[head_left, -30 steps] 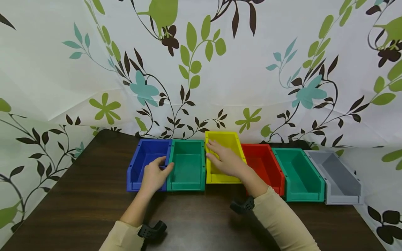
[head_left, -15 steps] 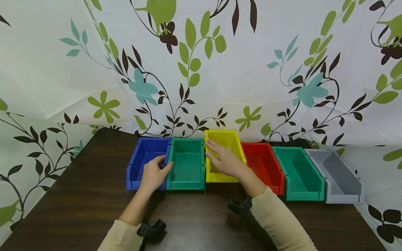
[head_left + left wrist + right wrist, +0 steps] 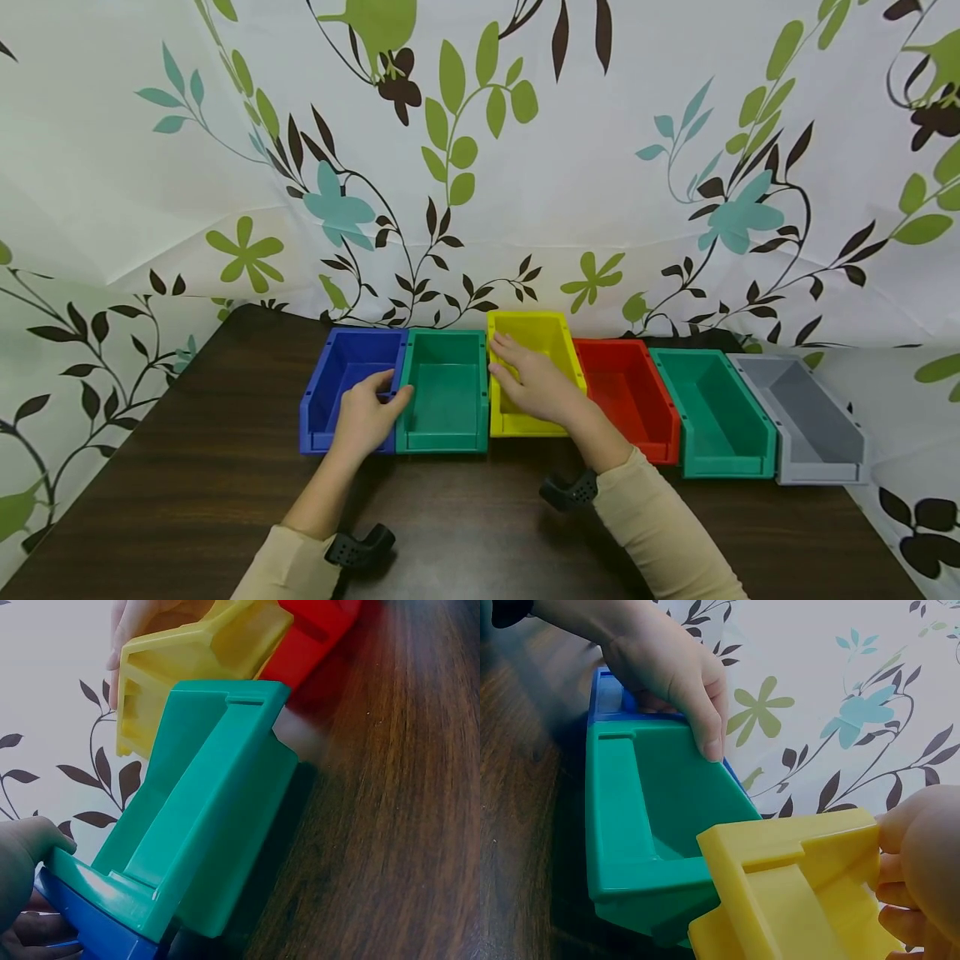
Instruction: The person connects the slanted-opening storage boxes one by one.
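Note:
In the head view, my left hand [image 3: 365, 417] straddles the touching walls of the blue storage bin [image 3: 318, 421] and the green storage bin [image 3: 442, 392]. Its thumb lies inside the green one, its fingers inside the blue one, so it pinches both walls. My right hand [image 3: 540, 385] grips the left wall of the yellow storage bin [image 3: 558, 337], thumb at the rim. In the right wrist view, curled fingers [image 3: 900, 894] show over the yellow bin's opening. The yellow bin sits farther back than the green one and looks raised above it in the wrist views.
To the right of the yellow bin stand a red bin [image 3: 626, 400], a second green bin [image 3: 720, 408] and a grey bin [image 3: 806, 417]. They share a dark wooden table [image 3: 187, 467]. A leaf-patterned sheet [image 3: 600, 192] hangs close behind the row.

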Demonstrator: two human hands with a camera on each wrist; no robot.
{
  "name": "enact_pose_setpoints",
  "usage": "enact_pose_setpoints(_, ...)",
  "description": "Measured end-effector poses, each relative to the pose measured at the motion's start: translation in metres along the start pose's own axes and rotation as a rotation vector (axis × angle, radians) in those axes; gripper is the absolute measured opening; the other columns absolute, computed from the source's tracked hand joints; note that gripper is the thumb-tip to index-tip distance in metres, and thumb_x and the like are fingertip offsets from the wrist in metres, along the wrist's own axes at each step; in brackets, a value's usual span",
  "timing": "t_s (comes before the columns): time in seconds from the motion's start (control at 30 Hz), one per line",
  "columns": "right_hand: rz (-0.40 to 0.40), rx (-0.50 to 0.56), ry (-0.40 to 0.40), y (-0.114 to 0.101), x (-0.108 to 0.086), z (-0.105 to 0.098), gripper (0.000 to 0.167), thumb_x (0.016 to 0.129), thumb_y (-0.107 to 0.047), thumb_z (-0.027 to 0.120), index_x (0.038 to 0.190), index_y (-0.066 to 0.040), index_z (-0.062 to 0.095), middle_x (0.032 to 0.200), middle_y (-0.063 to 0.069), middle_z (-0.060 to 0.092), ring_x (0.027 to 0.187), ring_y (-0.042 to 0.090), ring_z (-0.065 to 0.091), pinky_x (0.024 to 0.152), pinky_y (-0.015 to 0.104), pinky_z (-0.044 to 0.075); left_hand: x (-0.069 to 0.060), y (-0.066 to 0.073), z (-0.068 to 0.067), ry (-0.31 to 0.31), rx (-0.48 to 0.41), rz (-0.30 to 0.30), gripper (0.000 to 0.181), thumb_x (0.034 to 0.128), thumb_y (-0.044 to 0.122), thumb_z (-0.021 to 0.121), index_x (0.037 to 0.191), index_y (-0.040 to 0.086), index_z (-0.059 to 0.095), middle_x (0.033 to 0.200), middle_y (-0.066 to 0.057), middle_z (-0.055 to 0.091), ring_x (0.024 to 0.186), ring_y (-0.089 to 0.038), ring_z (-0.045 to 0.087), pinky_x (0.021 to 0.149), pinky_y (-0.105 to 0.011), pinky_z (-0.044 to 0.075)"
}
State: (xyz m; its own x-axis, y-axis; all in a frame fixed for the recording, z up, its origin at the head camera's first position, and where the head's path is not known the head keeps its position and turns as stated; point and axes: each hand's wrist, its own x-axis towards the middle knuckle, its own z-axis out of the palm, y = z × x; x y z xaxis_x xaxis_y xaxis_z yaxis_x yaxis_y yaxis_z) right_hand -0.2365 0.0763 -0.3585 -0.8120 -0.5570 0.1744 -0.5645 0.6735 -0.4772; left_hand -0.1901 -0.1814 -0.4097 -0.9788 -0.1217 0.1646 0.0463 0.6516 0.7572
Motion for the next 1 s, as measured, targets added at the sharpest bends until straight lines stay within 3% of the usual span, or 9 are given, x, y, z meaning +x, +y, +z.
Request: enact_pose_setpoints(1.0,0.005,-0.018,0.0,0.0036,-0.0029,0.0103,0.052,0.099,-0.028,0.047,0.144,-0.005,0.037,0.152,0.008,0.034,0.14,0.021,0.032,0.111,0.041,0.031,0.0018,-0.0025,0.0007,0.004,0.006,0.011,0.051,0.0899,0.028,0.063,0.128,-0.004,0.055,0.119,-0.023,0.064,0.106,-0.034,0.063,0.086,-0.048,0.052)
